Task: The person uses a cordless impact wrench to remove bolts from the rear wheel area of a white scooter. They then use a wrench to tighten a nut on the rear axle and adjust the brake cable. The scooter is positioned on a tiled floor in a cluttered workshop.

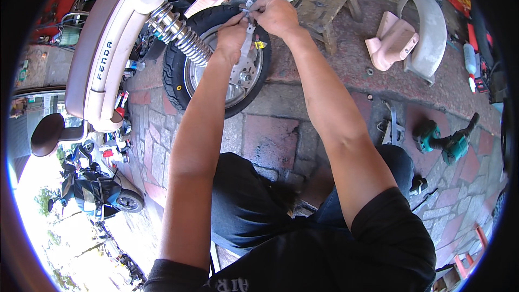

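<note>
Both of my hands meet at the top of a scooter wheel with a black tyre (174,77). My left hand (232,39) lies over the rim, its fingertips pinching a small metal part (245,9). From the other side, my right hand (276,15) grips the same part between thumb and curled fingers. The fingers hide much of its shape. Just below, a flat metal bracket (248,42) runs down to the axle nut (245,77). A yellow tag (259,44) shows beside the bracket. Left of my hands stands a coil-spring shock absorber (182,34).
The pale scooter body (109,48) rises at the left. A wooden stool (324,4) stands beyond my right hand. On the paving lie a pale fender (429,28), a pink plastic cover (391,42) and teal power tools (450,146). Another motorbike (97,190) is parked at lower left.
</note>
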`<state>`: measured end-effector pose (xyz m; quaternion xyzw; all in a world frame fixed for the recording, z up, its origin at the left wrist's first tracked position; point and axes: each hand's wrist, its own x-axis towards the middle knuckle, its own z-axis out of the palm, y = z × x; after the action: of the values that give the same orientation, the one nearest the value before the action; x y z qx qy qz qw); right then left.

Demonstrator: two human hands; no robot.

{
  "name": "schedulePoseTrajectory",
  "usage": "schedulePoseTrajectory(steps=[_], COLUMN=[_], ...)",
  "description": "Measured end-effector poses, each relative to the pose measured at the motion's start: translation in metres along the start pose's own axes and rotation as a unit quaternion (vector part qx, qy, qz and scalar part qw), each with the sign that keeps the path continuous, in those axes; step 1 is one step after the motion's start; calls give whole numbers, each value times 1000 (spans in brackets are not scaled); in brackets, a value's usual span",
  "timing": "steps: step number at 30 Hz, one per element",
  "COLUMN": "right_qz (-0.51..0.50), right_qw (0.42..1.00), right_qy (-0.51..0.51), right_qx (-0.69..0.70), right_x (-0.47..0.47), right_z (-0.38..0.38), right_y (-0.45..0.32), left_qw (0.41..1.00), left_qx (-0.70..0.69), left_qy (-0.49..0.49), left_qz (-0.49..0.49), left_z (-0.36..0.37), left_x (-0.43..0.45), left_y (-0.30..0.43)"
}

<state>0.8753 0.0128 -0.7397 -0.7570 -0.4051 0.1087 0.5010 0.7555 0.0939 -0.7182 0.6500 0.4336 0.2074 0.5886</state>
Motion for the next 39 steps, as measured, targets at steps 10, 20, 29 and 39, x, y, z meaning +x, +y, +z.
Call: schedulePoseTrajectory(steps=[10, 20, 29, 39], right_qz=[-30, 10, -23, -6], right_qw=[998, 999, 999, 1000], right_qy=[15, 20, 12, -3], right_qx=[62, 41, -26, 25], right_x=[11, 8, 3, 8], right_z=[18, 16, 17, 24], right_y=[6, -1, -13, -4], left_qw=[999, 988, 959, 988], left_qx=[39, 134, 237, 147], left_qy=[8, -42, 21, 6], left_qz=[4, 65, 154, 48], left_z=[5, 1, 0, 5], left_x=[-9, -2, 17, -1], left_y=[4, -7, -30, -4])
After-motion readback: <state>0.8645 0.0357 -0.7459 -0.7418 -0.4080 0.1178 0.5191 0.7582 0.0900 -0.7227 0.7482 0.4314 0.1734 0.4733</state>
